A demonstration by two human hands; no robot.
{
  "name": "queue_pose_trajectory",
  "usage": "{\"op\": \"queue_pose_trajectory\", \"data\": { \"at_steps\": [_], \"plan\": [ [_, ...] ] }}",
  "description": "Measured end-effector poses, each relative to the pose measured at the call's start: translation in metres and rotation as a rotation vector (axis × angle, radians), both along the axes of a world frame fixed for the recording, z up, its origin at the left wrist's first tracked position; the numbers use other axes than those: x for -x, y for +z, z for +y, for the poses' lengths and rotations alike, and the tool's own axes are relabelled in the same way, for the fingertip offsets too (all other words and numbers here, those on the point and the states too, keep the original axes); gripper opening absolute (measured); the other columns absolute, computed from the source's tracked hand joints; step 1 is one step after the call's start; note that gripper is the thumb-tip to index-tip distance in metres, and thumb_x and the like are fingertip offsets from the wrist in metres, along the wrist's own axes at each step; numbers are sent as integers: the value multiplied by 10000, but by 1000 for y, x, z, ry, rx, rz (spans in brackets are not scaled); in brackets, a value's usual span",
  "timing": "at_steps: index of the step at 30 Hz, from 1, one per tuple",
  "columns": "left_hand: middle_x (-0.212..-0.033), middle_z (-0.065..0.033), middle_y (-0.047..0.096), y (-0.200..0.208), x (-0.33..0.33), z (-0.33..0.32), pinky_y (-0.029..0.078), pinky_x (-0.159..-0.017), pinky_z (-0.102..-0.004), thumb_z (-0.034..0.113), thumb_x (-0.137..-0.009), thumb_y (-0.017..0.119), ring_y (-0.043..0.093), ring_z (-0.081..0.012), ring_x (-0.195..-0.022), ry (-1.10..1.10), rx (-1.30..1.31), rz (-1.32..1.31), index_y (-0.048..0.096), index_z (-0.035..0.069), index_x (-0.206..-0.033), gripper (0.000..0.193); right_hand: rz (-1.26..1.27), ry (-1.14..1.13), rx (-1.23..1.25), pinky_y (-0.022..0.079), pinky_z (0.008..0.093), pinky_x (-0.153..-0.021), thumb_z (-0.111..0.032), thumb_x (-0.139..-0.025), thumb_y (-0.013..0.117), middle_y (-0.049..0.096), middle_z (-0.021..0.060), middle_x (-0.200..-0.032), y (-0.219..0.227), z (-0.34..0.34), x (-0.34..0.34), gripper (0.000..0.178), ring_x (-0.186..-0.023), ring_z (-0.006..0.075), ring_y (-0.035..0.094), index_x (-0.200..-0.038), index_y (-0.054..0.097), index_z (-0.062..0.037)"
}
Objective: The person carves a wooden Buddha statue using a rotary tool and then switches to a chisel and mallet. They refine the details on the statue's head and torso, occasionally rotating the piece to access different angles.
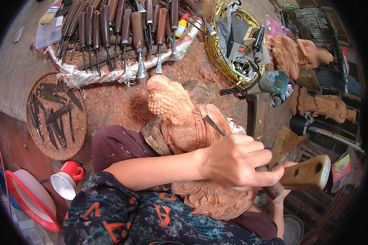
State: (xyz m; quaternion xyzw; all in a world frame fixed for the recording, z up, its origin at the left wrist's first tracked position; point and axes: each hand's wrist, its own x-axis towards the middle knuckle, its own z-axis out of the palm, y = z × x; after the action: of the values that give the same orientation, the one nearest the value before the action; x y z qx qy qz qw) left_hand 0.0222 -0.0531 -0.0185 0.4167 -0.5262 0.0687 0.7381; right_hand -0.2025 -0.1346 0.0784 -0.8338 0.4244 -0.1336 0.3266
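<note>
Across my lap lies a carved wooden figure [194, 136] with a curly-haired head and folded drapery. My left hand [237, 161] is closed around a wood chisel. The dark flat blade of the chisel [214, 125] rests at the figure's shoulder, and its round handle [274, 190] sticks out below my fist. Beyond it, my right hand [279, 197] is partly hidden behind the handle and the left hand. It grips a worn brown wooden mallet [306, 173], whose end has dark round spots. The mallet's head is close to the handle; whether they touch is unclear.
Many wooden-handled chisels [120, 30] lie on a white cloth roll [98, 79]. A round tray [65, 151] of blades, a red mug [75, 171] and a red-rimmed basin [32, 200] stand left. Right are a wire-ringed basket [212, 49], more carvings [323, 104] and a broom [288, 143].
</note>
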Motion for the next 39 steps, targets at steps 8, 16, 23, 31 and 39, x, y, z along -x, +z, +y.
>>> {"op": "queue_pose_trajectory", "data": {
  "at_steps": [8,16,23,31,39],
  "plan": [
    [-612,43,379,-4,-4,6,336,-402,-234,254,-672,655,445,-92,-481,2,-13,79,678,104,-968,332,20,219,130,360,290,-615,-16,-700,659,473,31,-747,10,1,-22,300,-627,140,461,-900,439,-62],
    [-603,31,369,-11,-14,20,315,-398,-234,176,-701,643,429,-97,-467,-82,79,103,658,82,-882,204,-156,370,66,373,310,-634,13,-733,637,479,66,-764,5,-6,-18,401,-636,153,451,-1021,369,-63],
    [-601,40,346,-28,-10,14,297,-411,-228,151,-688,636,419,-89,-491,-69,85,-81,595,106,-775,106,-176,557,332,390,314,-540,-1,-728,671,514,81,-723,-2,-7,-27,365,-567,183,468,-993,423,-41],
    [-593,39,360,-20,6,22,313,-457,-228,167,-666,627,410,-89,-504,-78,84,-291,499,111,-666,140,-42,477,228,388,287,-498,-81,-717,773,519,60,-684,-15,-4,-13,352,-535,165,466,-931,495,-44],
    [-603,30,355,-14,-11,28,309,-428,-237,187,-666,629,431,-97,-509,-226,16,-76,537,94,-719,141,132,313,-53,371,301,-636,-93,-716,746,485,30,-773,-5,3,-7,382,-655,143,437,-938,435,-84]
  ]
}}
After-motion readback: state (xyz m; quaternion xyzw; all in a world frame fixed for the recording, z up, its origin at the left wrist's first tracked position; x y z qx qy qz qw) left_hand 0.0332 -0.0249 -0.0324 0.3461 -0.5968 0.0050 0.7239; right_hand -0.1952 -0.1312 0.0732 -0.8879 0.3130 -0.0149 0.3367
